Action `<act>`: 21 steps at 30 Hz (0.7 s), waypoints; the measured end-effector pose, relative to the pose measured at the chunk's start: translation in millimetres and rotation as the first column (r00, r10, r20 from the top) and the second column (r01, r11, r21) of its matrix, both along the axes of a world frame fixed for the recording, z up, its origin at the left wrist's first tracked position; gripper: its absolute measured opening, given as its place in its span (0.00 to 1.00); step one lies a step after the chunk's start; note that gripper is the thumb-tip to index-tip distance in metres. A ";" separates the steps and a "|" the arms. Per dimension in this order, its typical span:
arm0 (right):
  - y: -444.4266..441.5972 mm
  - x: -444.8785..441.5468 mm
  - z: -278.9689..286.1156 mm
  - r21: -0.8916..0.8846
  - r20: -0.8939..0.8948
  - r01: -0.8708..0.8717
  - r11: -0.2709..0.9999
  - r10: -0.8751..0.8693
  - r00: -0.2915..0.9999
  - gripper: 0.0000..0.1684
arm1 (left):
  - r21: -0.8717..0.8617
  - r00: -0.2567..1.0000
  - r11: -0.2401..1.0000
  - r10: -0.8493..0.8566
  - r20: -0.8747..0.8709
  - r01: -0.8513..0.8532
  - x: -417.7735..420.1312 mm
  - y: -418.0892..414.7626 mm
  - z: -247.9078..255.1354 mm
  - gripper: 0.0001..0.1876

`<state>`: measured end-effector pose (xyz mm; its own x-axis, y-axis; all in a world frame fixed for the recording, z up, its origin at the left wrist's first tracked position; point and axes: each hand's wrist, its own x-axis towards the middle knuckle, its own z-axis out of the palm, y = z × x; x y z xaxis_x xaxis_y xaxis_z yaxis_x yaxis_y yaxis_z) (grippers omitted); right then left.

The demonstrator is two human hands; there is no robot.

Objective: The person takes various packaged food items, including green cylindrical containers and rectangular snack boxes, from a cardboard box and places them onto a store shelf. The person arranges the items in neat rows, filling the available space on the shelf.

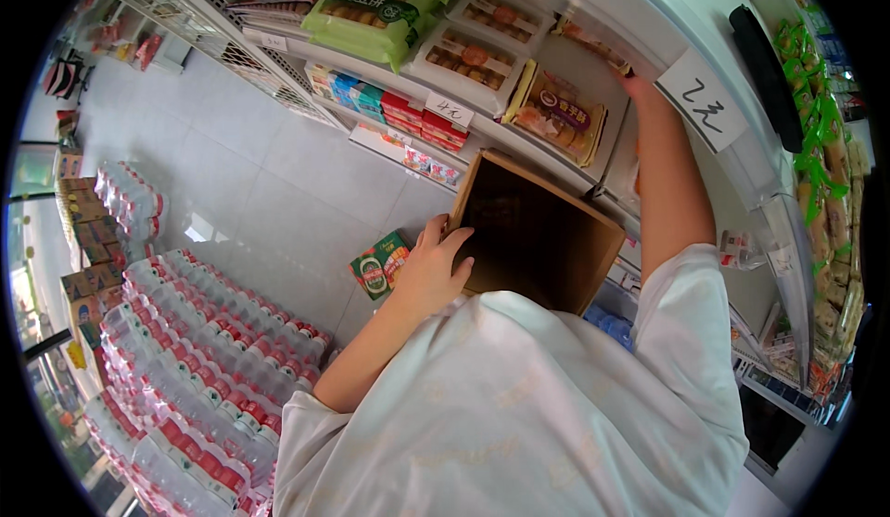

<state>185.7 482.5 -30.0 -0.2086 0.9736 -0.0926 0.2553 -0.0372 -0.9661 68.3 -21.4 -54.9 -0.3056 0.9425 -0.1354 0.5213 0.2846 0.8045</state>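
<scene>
An open cardboard box (598,239) with a dark interior is tilted in front of my body, against the shelf edge. My left hand (434,260) grips its left rim, with the fingers on the wall. My right arm reaches up into the shelf, and my right hand (634,80) shows only in part behind the shelf above; it touches the end of a packaged snack (591,38). Left of that arm lies a yellow-edged pack of pastries (560,113). Beside this pack are clear trays of small pastries (473,61) and green packs of cakes (368,13).
Shrink-wrapped water bottles (208,364) are stacked at lower left. A green carton piece (381,264) lies near my left hand, by the tiled floor (278,155). The upper shelf edge with a handwritten price card (702,100) overhangs my right arm. Small boxes (403,110) fill a lower shelf.
</scene>
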 end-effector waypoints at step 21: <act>-281.5 25.9 89.5 -0.561 0.412 -0.739 0.373 0.900 0.141 0.21 | -0.090 0.994 0.990 -0.108 0.017 0.110 -4.6 -8.5 -16.1 0.24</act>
